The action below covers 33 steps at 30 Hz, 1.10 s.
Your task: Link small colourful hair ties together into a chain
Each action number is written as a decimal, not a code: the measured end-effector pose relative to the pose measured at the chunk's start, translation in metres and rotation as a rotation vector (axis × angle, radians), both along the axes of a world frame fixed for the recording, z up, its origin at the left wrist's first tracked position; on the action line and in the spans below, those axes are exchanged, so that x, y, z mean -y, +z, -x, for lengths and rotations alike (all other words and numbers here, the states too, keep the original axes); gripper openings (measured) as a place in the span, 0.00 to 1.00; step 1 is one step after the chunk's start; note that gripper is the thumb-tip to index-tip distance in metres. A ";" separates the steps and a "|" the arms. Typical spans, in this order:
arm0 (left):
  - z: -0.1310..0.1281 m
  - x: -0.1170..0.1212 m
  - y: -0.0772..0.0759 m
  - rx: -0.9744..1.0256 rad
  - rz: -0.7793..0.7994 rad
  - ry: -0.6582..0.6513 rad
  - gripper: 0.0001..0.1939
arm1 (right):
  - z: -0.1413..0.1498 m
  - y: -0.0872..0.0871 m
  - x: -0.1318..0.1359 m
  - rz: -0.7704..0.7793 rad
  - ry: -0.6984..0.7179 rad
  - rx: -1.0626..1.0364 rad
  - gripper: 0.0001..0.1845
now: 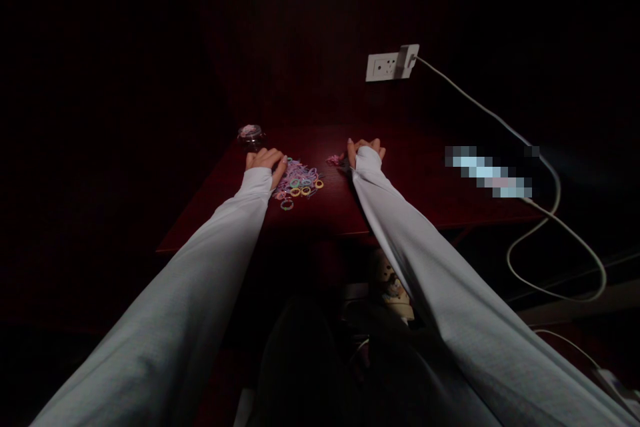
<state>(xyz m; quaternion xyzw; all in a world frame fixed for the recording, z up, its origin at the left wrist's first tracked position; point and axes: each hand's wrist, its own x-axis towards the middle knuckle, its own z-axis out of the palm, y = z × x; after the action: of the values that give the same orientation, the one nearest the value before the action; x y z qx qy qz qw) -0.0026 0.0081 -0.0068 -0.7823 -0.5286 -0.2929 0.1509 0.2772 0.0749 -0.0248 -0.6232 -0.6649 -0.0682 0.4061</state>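
Observation:
My left hand [267, 160] rests at the left edge of a pile of small hair ties [299, 177], mostly purple with yellow, green and blue ones at the front. Its thumb and index finger come together beside the pile; whatever lies between them is hidden. My right hand [369, 147] is on the table to the right, fingers curled in, and its grip cannot be made out. Close to its left side lies a small pink cluster [333, 160], apart from the big pile. Behind my left hand stands a clear round jar [251, 139] with something pink at its top.
The dark red table [220, 197] has its front edge below my wrists. A blurred-out bright device [487, 172] lies at the right with a white cable [557, 187] looping past the edge. The cable runs from a wall socket [384, 67]. A cream shoe [395, 290] shows below.

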 end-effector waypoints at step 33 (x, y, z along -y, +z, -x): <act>0.000 -0.005 0.000 0.055 0.045 -0.006 0.19 | 0.064 0.020 0.049 0.129 0.667 0.184 0.14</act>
<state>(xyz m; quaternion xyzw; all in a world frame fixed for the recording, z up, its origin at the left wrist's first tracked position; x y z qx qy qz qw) -0.0029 0.0127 -0.0069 -0.7788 -0.5365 -0.3028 0.1177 0.2133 0.0256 -0.0046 -0.3872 -0.8687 0.0544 0.3043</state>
